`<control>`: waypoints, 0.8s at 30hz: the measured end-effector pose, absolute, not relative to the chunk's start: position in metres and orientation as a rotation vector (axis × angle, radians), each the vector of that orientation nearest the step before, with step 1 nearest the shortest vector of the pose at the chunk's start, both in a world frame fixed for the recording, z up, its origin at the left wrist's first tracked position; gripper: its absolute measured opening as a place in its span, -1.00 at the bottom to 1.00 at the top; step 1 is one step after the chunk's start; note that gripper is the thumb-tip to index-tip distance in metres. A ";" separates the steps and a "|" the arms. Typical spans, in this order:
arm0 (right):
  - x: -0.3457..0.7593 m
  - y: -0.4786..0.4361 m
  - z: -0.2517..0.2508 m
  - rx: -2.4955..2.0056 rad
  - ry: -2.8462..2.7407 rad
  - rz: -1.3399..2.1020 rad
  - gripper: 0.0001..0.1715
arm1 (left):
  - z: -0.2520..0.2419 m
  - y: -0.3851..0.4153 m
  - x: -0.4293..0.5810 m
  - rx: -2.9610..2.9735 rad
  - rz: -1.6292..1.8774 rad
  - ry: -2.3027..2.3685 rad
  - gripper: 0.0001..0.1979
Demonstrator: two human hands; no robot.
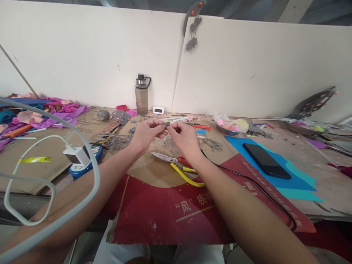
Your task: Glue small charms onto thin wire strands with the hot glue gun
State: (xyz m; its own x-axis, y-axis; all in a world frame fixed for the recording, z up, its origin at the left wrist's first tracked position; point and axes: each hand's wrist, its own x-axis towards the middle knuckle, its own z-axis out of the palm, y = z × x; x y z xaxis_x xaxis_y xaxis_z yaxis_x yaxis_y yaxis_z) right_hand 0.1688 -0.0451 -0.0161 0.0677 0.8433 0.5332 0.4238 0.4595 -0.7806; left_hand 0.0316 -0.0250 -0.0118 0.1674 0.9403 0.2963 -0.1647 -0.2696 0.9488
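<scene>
My left hand and my right hand meet above the middle of the work board. Between their pinched fingertips is a small grey piece, too small and too covered to name. Just below the hands lie yellow-handled scissors, blades pointing left, handles partly behind my right forearm. Grey cord in a tangle sits left of my left hand. A small loop of grey cord lies to the right of my right hand, near a red pen.
A water bottle and a small digital clock stand at the back panel. On the right, a black phone lies on blue sheets. At left are colourful paper scraps, a blue power strip and a white cable crossing close to the camera.
</scene>
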 end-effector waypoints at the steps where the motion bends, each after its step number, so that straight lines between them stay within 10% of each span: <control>1: 0.169 -0.045 -0.016 -1.151 -1.546 0.455 -0.80 | -0.012 -0.025 0.032 1.388 1.327 0.804 -0.78; 24: 0.173 -0.043 -0.014 -1.239 -1.490 0.543 -0.88 | -0.012 -0.026 0.033 1.401 1.153 0.774 -0.87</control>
State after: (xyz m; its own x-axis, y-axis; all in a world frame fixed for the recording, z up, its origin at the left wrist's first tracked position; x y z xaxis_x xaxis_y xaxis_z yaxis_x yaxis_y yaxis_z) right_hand 0.1733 -0.0426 -0.0144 0.1139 0.8944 0.4326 0.4065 0.3553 -0.8417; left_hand 0.0328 -0.0258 -0.0119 0.3107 0.9256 0.2161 -0.1497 -0.1768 0.9728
